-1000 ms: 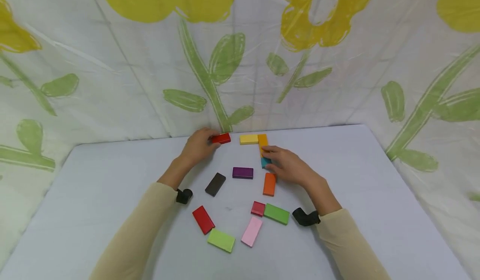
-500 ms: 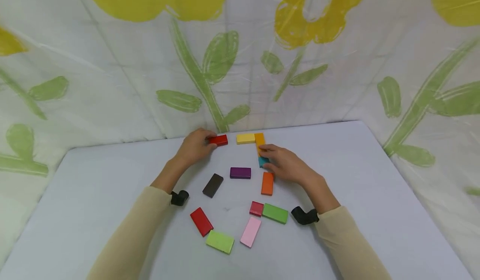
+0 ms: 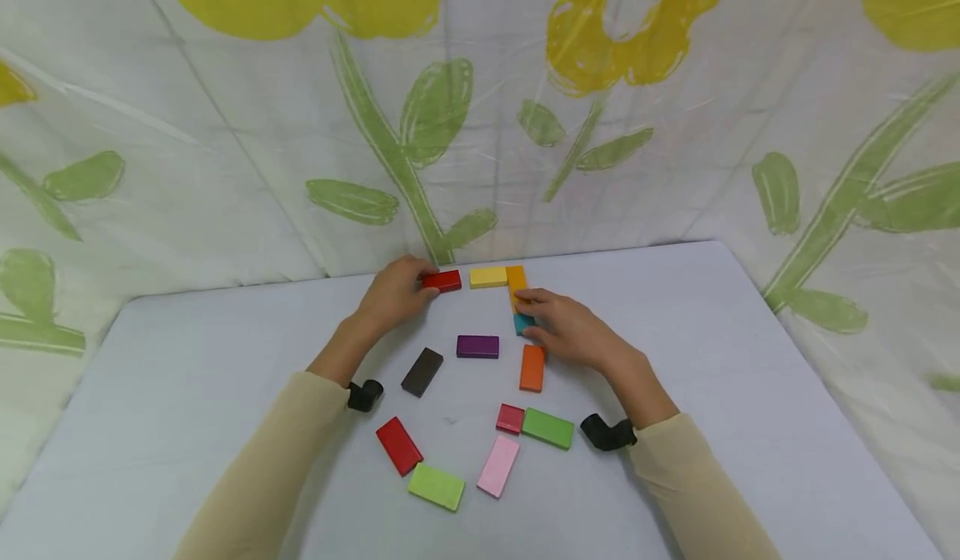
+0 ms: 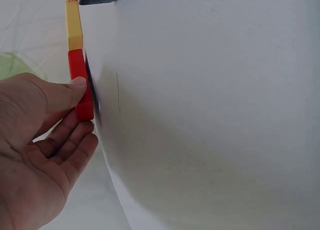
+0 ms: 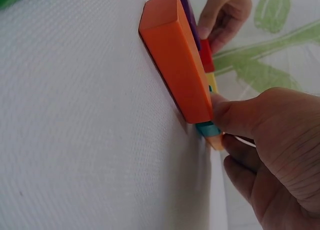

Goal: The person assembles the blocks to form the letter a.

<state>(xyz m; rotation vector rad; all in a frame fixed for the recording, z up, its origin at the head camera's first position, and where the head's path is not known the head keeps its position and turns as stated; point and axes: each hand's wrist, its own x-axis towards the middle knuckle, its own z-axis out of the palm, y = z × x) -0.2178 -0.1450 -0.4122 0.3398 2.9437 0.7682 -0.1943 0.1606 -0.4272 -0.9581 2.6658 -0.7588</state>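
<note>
"Starting nearest the body, what should be left undisturbed?"

"The lime block (image 3: 437, 487), the pink block (image 3: 498, 467) and the near red block (image 3: 400, 446) are best left flat on the counter (image 3: 187, 410). The orange block (image 3: 532, 368), just below the right hand (image 3: 568, 327), is easily nudged, so the wrist should be kept high."

"And what is held there?"

"The teal block (image 3: 521, 322) seems to be pinched, at the near end of the amber block (image 3: 516, 281); whether the amber is gripped too cannot be told. Light pressure is called for, lest the line be skewed."

"Farther off?"

"By the left hand (image 3: 393, 293) the far red block (image 3: 447, 281) is pinched at its outer end, on or just above the counter's back edge. A narrow gap is left before the yellow block (image 3: 488, 277). If it is to be closed, the red should be slid in slowly and squarely, without the yellow being shoved."
</note>
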